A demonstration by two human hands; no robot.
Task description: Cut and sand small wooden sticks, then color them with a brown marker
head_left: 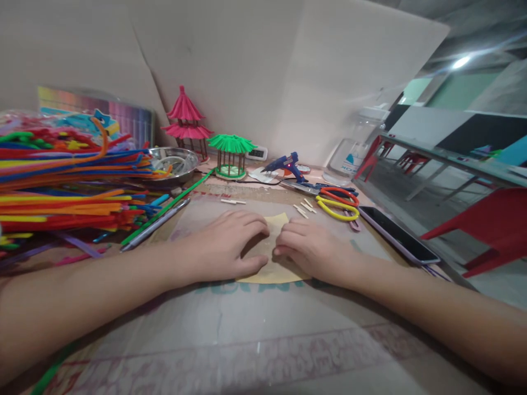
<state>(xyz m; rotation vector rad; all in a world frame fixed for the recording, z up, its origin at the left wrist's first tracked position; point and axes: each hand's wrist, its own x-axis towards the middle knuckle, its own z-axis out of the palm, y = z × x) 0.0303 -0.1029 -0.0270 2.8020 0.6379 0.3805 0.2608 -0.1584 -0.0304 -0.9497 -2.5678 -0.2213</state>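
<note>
A tan piece of paper (275,269) lies flat on the cardboard-covered table (255,334) in front of me. My left hand (228,244) rests on its left part, fingers curled and pressed down, thumb along the lower edge. My right hand (310,247) presses on its right part, fingertips bent against the sheet. The two hands nearly meet over the paper's middle. Much of the sheet is hidden under them.
A heap of coloured pipe cleaners (61,186) fills the left. Behind stand a pink pagoda model (187,123), a green one (231,153), a metal bowl (173,163) and a blue glue gun (288,164). Scissors (337,202), small sticks (305,207) and a phone (397,235) lie right.
</note>
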